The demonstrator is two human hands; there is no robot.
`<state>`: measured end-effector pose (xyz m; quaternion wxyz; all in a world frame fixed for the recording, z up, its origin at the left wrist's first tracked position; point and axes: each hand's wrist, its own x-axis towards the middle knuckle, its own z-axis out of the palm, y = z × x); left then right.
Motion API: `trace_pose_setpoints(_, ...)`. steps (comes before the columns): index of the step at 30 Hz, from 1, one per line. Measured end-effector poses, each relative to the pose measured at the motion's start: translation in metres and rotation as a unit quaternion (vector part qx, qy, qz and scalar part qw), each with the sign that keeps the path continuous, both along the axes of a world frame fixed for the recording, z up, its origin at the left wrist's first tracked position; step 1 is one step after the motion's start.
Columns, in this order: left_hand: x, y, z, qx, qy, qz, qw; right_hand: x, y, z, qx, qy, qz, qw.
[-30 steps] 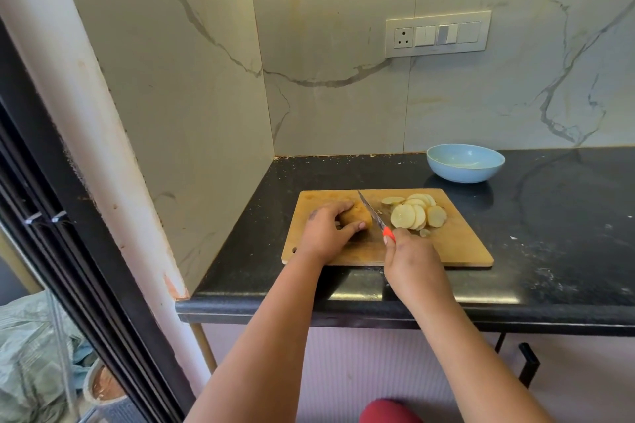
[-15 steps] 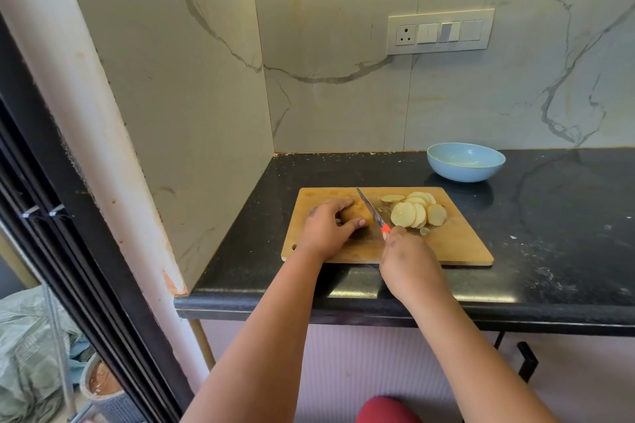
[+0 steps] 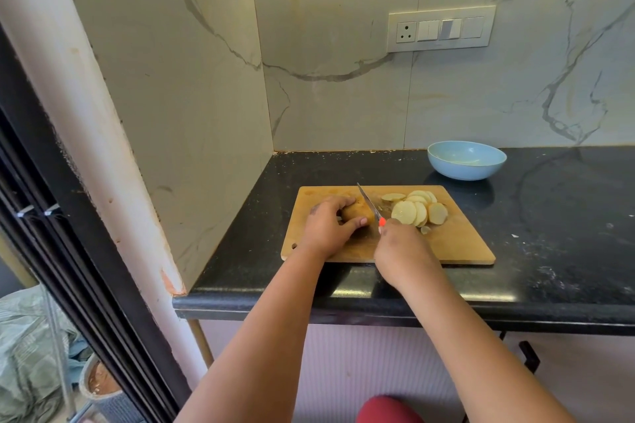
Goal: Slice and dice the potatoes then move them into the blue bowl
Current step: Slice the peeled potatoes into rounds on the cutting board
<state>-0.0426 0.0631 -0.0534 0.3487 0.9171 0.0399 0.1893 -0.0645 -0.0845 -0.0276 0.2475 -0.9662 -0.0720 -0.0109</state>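
Left hand [image 3: 326, 228] fingers curl round brown unpeeled potato [image 3: 357, 213] on tan wooden rectangular cutting board [image 3: 457, 244]; right hand [image 3: 400, 251] grips orange-handled steel knife [image 3: 370, 208], blade against potato. Pale round slices [image 3: 417, 211] heaped just right. Glossy light-blue bowl [image 3: 466, 160] beyond board's far right corner on black speckled stone counter [image 3: 563, 223], open room rightward.

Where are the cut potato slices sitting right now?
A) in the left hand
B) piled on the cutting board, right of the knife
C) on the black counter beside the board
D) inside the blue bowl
B: the potato slices lie in a pile on the cutting board, right of the knife; none shows in the blue bowl.
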Motion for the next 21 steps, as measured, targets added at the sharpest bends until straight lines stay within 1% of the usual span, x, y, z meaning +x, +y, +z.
trace_pose_setpoints(2,0.000,0.001,0.000,-0.004,-0.004,-0.004,1.000,0.006,0.003,0.011,-0.014,0.027,0.014,0.999)
trace_pose_setpoints(6,-0.002,0.001,0.001,-0.008,-0.009,-0.019,1.000,0.013,0.008,0.019,-0.125,0.064,0.033,0.990)
trace_pose_setpoints(8,-0.003,0.003,0.001,-0.010,-0.002,-0.017,1.000,0.016,0.006,0.016,-0.142,0.069,0.037,0.987)
trace_pose_setpoints(10,-0.003,0.004,0.002,-0.017,0.003,-0.021,1.000,0.021,0.002,0.012,-0.112,0.074,0.040,0.990)
trace_pose_setpoints(11,-0.003,0.005,0.002,-0.018,0.003,-0.022,1.000,0.023,-0.002,0.010,-0.076,0.066,0.038,0.994)
trace_pose_setpoints(13,-0.002,0.005,0.002,-0.013,0.002,-0.023,1.000,0.019,-0.008,0.005,0.006,0.028,0.020,0.999)
trace_pose_setpoints(14,-0.002,0.004,0.001,-0.008,0.005,-0.023,1.000,0.013,-0.011,0.000,0.031,-0.005,0.009,0.999)
trace_pose_setpoints(17,-0.001,0.003,0.002,0.002,0.007,-0.023,1.000,-0.002,-0.013,-0.013,0.023,-0.114,0.024,0.993)
trace_pose_setpoints(18,0.000,0.003,0.002,0.003,0.004,-0.022,1.000,-0.003,-0.013,-0.015,0.021,-0.127,0.029,0.991)
trace_pose_setpoints(21,-0.002,0.003,0.002,0.005,0.000,-0.020,1.000,0.001,-0.011,-0.017,0.007,-0.126,0.034,0.991)
